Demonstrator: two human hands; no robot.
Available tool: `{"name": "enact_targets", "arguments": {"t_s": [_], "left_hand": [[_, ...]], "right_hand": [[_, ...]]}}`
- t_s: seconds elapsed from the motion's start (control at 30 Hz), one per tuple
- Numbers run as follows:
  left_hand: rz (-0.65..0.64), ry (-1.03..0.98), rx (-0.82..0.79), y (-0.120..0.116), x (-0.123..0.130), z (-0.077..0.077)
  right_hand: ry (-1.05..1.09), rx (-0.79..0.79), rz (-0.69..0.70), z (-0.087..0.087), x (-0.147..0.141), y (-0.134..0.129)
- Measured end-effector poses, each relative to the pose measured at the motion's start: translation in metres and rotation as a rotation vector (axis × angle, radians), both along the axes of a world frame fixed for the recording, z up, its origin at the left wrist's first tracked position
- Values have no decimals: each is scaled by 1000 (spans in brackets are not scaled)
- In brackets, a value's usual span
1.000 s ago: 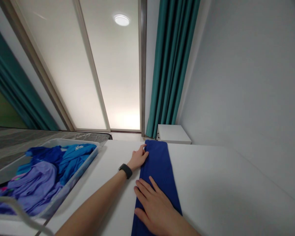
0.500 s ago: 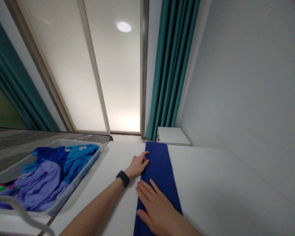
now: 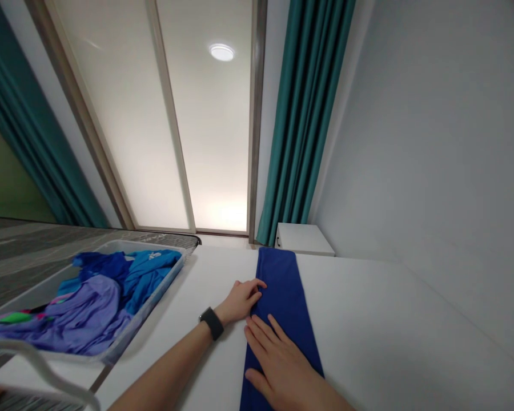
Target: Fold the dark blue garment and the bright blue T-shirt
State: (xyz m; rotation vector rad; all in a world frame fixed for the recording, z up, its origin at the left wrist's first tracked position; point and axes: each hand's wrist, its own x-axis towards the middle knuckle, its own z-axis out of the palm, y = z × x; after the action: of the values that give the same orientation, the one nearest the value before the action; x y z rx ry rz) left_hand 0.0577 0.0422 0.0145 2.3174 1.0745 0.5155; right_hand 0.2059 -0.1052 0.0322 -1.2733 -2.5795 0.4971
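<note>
A dark blue folded garment (image 3: 282,285) lies in a long flat strip on the white table (image 3: 368,325), running from the far edge toward me. My left hand (image 3: 242,299), with a dark watch on its wrist, touches the strip's left edge; its fingers are bent and its thumb is apart from them. Across the nearer part of the strip my right hand (image 3: 278,359) rests flat, palm down, fingers stretched out. It hides some of the cloth beneath. The near end of the garment runs out of view.
At left stands a clear plastic bin (image 3: 148,305) with purple and blue clothes (image 3: 88,311) in it. A curved grey tube (image 3: 47,371) crosses the lower left corner. Beyond the table are a small white cabinet (image 3: 304,238), a teal curtain (image 3: 304,125) and frosted sliding doors (image 3: 214,142).
My left hand has slid a little toward me along the garment's left edge. My right hand stays flat on the cloth. The view has shifted slightly.
</note>
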Motion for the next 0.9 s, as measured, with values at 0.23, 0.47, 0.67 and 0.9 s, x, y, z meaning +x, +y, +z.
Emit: {"name": "enact_targets", "arguments": {"t_s": [0.23,0.47,0.67,0.9], "left_hand": [[-8,-46,-14,-3,-3,2],[-17,-58,-79,-23,-8,3],[2,4,-46,-27,-6,0],[-45,82,221,-47,-12,6]], "right_hand": [[-2,21,-68,-7,8,-17],[52,133,-187,-13,2,-22],[46,193,-162,-4,10,-22],[-34,190,-264,-21,36,-22]]}}
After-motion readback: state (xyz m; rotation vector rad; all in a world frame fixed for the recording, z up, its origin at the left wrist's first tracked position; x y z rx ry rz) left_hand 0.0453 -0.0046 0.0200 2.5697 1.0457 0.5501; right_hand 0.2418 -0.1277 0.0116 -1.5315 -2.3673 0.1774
